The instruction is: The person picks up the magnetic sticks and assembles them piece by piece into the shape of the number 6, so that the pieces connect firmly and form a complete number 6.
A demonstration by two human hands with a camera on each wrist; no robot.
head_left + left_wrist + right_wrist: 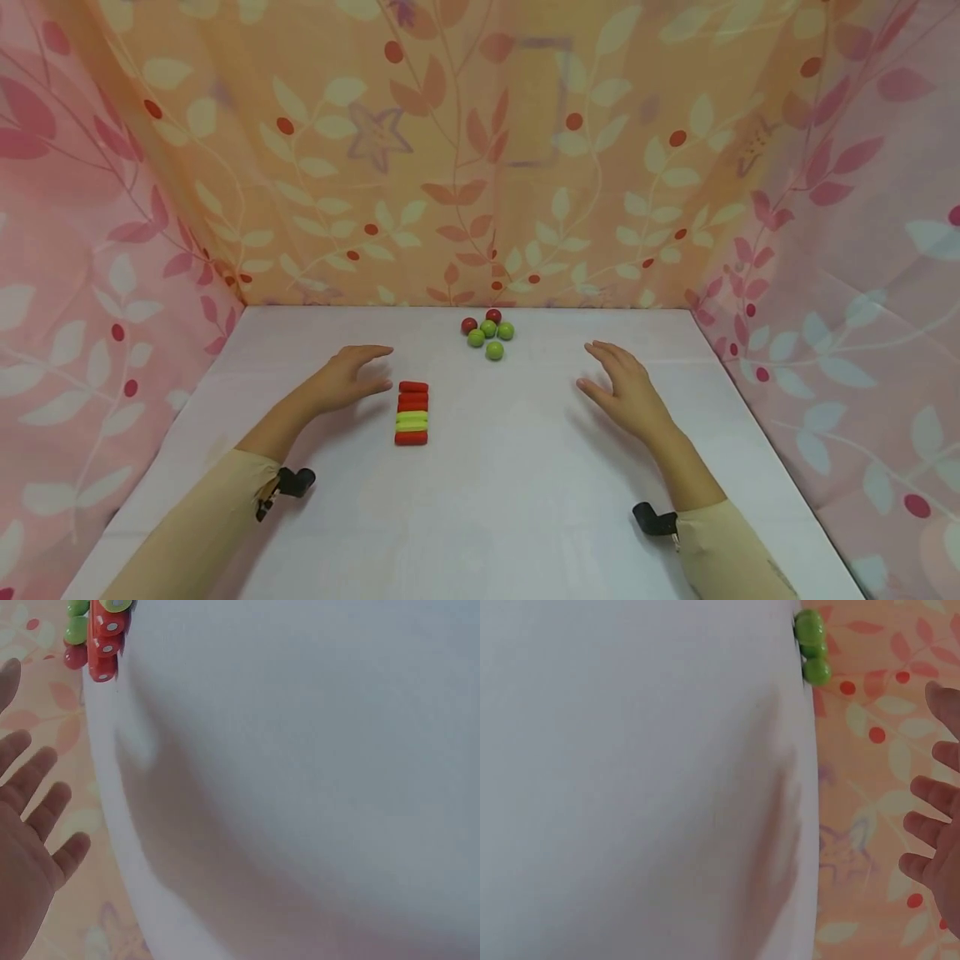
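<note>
Above the left part of the white table, my left hand is held with fingers apart, holding nothing. Just right of its fingertips lies a column of short glossy rods: red rods at the far end, yellow-green rods below them, and a red one nearest me. In the left wrist view the rods show pale round spots on their ends. My right hand hovers over the right side, fingers spread, touching nothing. Beyond and between both hands sit several green balls and two red balls.
The white table ends at a patterned orange cloth at the back. Pink leaf-patterned cloths stand along both sides. A small black device sticks out at each sleeve cuff.
</note>
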